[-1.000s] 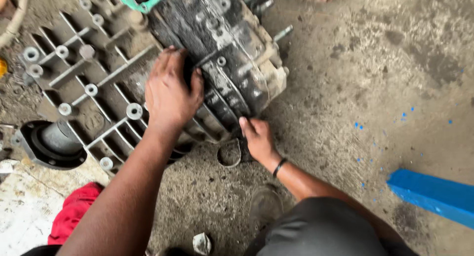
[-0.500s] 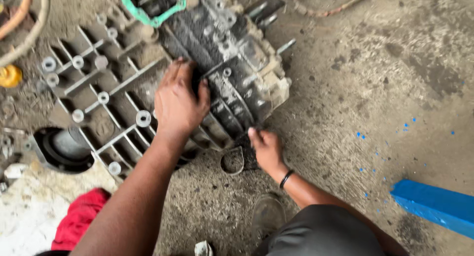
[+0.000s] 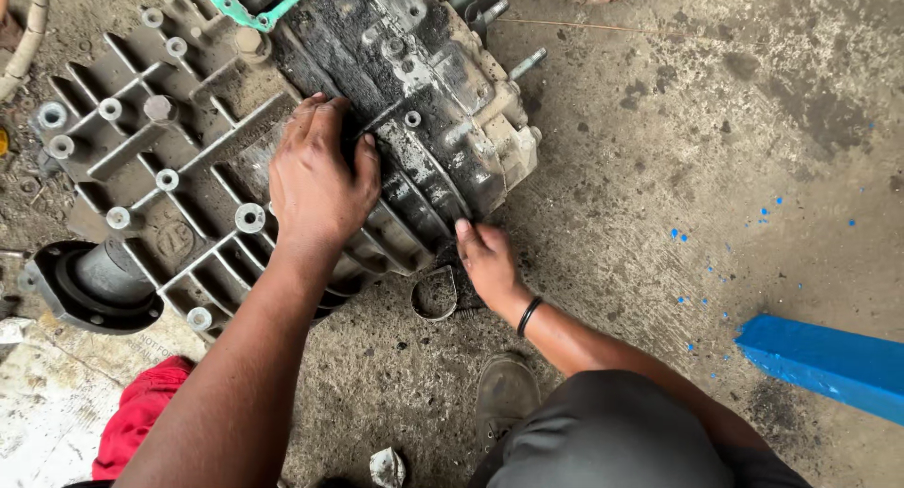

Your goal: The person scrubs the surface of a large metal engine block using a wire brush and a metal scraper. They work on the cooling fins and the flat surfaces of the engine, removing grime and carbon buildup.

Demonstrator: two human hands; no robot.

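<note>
A greasy engine casing [image 3: 282,140] lies slantwise on the concrete floor [image 3: 716,149]; the left hand [image 3: 320,173] rests spread flat on its ribbed top, while the right hand [image 3: 488,258], fingers loosely curled around nothing, touches its lower edge beside a metal ring [image 3: 435,295]

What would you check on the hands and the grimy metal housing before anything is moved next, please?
1. Left hand flat on the housing: ok.
2. Right hand at the housing's lower edge: ok; what its fingers grip, cannot tell.
3. Housing resting on the concrete floor: ok.
4. Loose metal ring lies by the right hand: not ok.
5. Green gasket fully seated: cannot tell.
6. Shoe close under the housing: not ok.
</note>
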